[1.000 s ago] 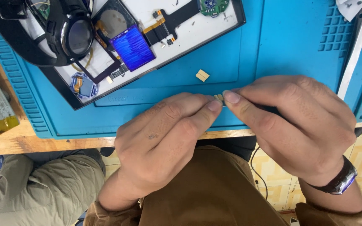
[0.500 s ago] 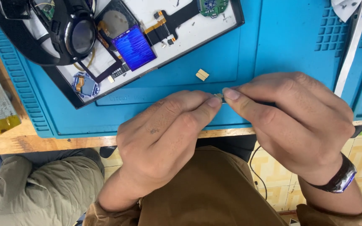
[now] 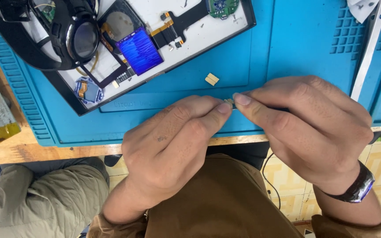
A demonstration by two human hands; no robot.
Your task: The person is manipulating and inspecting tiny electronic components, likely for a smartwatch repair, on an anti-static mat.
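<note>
My left hand (image 3: 173,136) and my right hand (image 3: 305,128) meet fingertip to fingertip over the front of the blue work mat (image 3: 287,48). Between the two thumbs and forefingers a tiny pale metallic part (image 3: 229,102) is pinched; most of it is hidden by the fingers. Something dark shows under my right fingers, but I cannot tell what it is. A wristwatch (image 3: 358,187) sits on my right wrist. A small beige chip (image 3: 211,79) lies on the mat just beyond my hands.
A white tray with a black rim (image 3: 199,53) at the back holds a blue screen (image 3: 140,50), black flex cables, a round green board (image 3: 220,6) and a black headset (image 3: 67,35). A metal ruler (image 3: 369,48) lies at the right. The wooden table edge (image 3: 45,150) runs below the mat.
Both hands stay pinched together on the small part, with only slight finger shifts. The view has drifted a little.
</note>
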